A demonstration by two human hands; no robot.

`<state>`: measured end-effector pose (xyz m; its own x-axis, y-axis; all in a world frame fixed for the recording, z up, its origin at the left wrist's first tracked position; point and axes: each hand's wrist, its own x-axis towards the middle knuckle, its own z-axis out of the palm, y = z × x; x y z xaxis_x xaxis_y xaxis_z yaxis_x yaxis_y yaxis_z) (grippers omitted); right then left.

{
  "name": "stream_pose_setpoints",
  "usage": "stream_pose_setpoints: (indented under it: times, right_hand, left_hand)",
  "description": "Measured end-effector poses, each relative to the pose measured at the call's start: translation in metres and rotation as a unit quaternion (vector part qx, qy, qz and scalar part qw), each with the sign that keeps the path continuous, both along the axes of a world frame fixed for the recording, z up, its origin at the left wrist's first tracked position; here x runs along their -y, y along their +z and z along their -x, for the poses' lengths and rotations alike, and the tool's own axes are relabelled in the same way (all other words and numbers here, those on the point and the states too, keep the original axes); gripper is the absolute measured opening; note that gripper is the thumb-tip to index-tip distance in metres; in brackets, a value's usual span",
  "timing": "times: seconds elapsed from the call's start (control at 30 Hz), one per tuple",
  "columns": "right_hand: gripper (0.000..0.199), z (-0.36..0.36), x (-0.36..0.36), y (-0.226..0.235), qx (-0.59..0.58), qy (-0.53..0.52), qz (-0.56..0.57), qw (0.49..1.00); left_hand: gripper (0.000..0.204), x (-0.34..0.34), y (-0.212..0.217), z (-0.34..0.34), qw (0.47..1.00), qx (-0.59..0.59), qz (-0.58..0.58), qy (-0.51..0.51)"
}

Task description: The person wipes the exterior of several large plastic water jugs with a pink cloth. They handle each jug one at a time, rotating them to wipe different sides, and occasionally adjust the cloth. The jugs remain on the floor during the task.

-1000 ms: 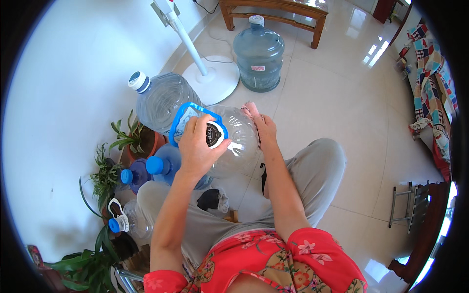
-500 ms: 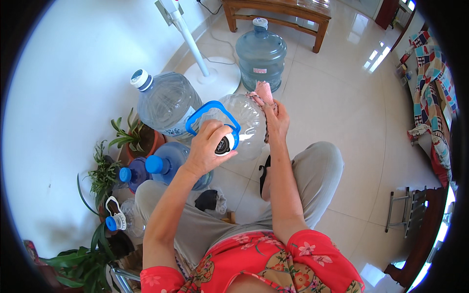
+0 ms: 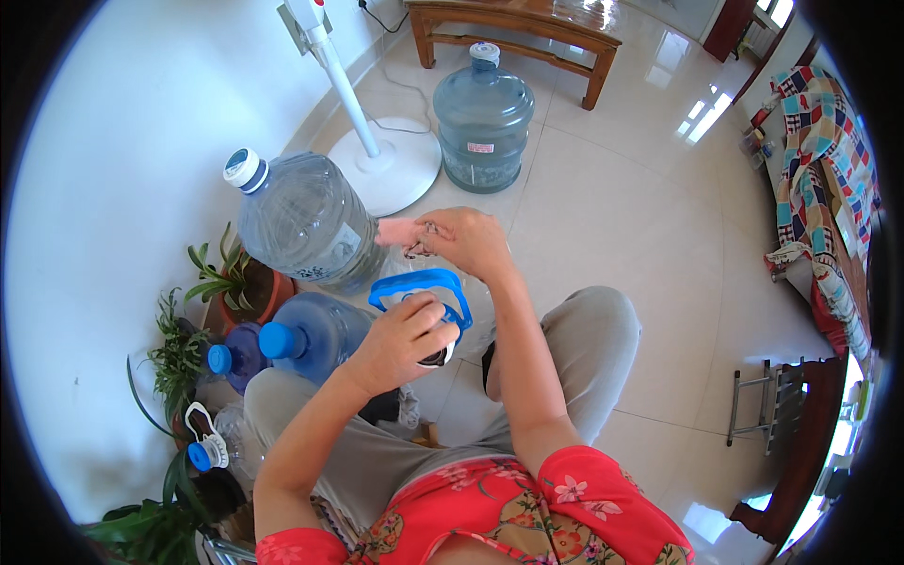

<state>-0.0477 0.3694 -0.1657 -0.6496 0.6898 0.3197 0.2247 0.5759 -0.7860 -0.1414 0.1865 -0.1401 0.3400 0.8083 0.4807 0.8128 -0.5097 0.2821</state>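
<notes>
My left hand (image 3: 407, 341) is closed around the capped neck of a clear plastic water bottle (image 3: 481, 306), which stands in front of me between my knees. A blue carrying handle (image 3: 426, 280) loops out around the neck. Most of the bottle's body is hidden behind my hands and right forearm. Over its far side, my right hand (image 3: 468, 243) pinches a pink cloth (image 3: 399, 232) with a dark patterned edge. The cloth's free end points left, toward a large clear bottle (image 3: 306, 221) with a white cap. Whether the cloth touches the held bottle is hard to tell.
Left of me stand a blue bottle (image 3: 325, 331), a small purple-blue bottle (image 3: 243, 356), a handled bottle (image 3: 235, 438) and potted plants (image 3: 254, 292). Ahead are a white stand base (image 3: 395, 169), a blue-tinted water jug (image 3: 484, 122) and a wooden bench (image 3: 513, 28). A folding stool (image 3: 767, 405) stands right.
My right hand has swung left with the pink cloth, from the bottle's right side to its far side. My left hand stays on the neck. The whole view has shifted slightly.
</notes>
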Motion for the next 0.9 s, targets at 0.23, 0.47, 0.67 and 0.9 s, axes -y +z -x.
stream_pose_setpoints:
  times: [0.23, 0.47, 0.67, 0.9]
  right_hand:
    - [0.036, -0.005, -0.039, -0.055, -0.025, -0.064, 0.345, 0.936]
    - [0.043, -0.029, -0.041, -0.112, -0.014, -0.277, 0.269, 0.922]
    - [0.043, -0.034, -0.042, -0.141, -0.003, -0.356, 0.284, 0.890]
    - [0.049, -0.030, -0.039, -0.151, 0.030, -0.345, 0.280, 0.895]
  left_hand:
    - [0.045, 0.029, -0.001, 0.012, 0.998, -0.013, 0.068, 0.008]
    - [0.065, 0.037, -0.012, 0.023, 0.988, 0.082, 0.066, 0.115]
    - [0.078, 0.039, -0.002, 0.016, 0.971, 0.132, 0.017, 0.201]
    - [0.062, 0.037, -0.017, 0.006, 0.929, 0.206, 0.011, 0.308]
